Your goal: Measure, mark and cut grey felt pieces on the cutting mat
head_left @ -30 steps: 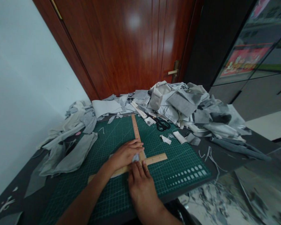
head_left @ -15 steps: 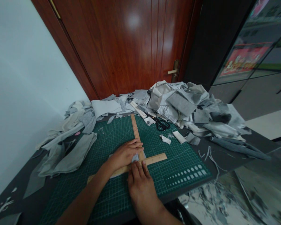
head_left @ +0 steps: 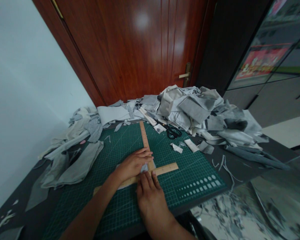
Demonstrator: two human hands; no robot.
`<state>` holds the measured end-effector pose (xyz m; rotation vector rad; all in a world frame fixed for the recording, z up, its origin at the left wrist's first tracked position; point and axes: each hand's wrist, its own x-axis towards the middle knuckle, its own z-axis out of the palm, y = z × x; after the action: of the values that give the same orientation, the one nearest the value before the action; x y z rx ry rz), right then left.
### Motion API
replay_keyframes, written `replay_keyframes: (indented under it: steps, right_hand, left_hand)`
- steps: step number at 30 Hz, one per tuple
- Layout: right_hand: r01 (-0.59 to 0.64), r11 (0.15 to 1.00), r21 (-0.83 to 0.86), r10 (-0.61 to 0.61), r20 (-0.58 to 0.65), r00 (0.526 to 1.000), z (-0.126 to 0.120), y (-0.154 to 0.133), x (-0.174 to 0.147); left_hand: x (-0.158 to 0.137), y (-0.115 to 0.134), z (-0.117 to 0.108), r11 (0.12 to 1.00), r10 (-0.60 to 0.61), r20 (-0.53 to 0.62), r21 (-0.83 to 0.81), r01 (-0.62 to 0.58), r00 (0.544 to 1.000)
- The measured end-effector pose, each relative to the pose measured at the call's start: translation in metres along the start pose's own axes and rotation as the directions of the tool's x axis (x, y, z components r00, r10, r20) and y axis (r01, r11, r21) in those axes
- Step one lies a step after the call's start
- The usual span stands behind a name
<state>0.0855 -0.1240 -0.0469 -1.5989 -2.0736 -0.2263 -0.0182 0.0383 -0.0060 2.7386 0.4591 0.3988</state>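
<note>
A wooden ruler [head_left: 144, 134] runs away from me over the green cutting mat [head_left: 120, 146]. It meets a second wooden ruler [head_left: 166, 169] lying crosswise; whether the two are joined I cannot tell. Beneath them is a piece of light grey fabric [head_left: 144, 168], mostly hidden by my hands. My left hand [head_left: 135, 162] lies flat, fingers stretched out over the fabric, fingertips on the upright ruler. Just below the crossing, my right hand [head_left: 150, 193] has its fingers bent and held together, fingertips at the crosswise ruler.
Behind the mat a big heap of grey and white fabric scraps [head_left: 195, 108] lies against the door. More scraps [head_left: 77, 166] lie at the left. Black scissors [head_left: 173, 132] rest at the mat's far edge, near small white pieces [head_left: 191, 145]. Loose threads [head_left: 226, 170] lie to the right.
</note>
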Motion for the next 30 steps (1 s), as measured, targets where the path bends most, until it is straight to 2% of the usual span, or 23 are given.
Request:
replay_keyframes:
  steps: [10,13,16,18,22,27,30]
  right_hand:
    - [0.003,1.0,-0.002,-0.003,0.003,1.0,-0.002,0.0,0.001]
    - [-0.005,1.0,0.009,0.004,0.022,1.0,-0.003,0.0,0.001]
    - [0.001,1.0,0.02,-0.002,0.042,0.999,-0.004,0.0,0.001]
    - [0.002,1.0,0.024,-0.003,0.046,0.999,-0.005,0.0,0.001]
    - [-0.006,1.0,0.023,0.005,0.048,0.999,-0.003,0.001,0.0]
    - [0.012,1.0,0.011,-0.012,-0.005,1.0,0.0,0.001,0.0]
    - [0.009,1.0,0.007,-0.009,-0.023,1.0,-0.002,0.0,0.001]
  left_hand:
    - [-0.002,0.001,0.0,1.0,0.009,0.009,0.019,-0.009,1.0]
    - [-0.005,0.001,-0.001,0.997,-0.02,-0.071,0.076,0.026,0.997]
    - [-0.007,0.003,-0.002,0.983,-0.093,-0.189,0.139,0.12,0.978]
    - [-0.007,0.005,-0.001,0.969,-0.139,-0.209,0.173,0.176,0.968]
    - [-0.007,0.009,0.001,0.933,-0.231,-0.147,0.247,0.262,0.962]
    - [-0.008,0.011,0.005,0.918,-0.245,-0.002,0.322,0.233,0.97]
    - [-0.008,0.011,0.007,0.899,-0.274,0.004,0.357,0.254,0.962]
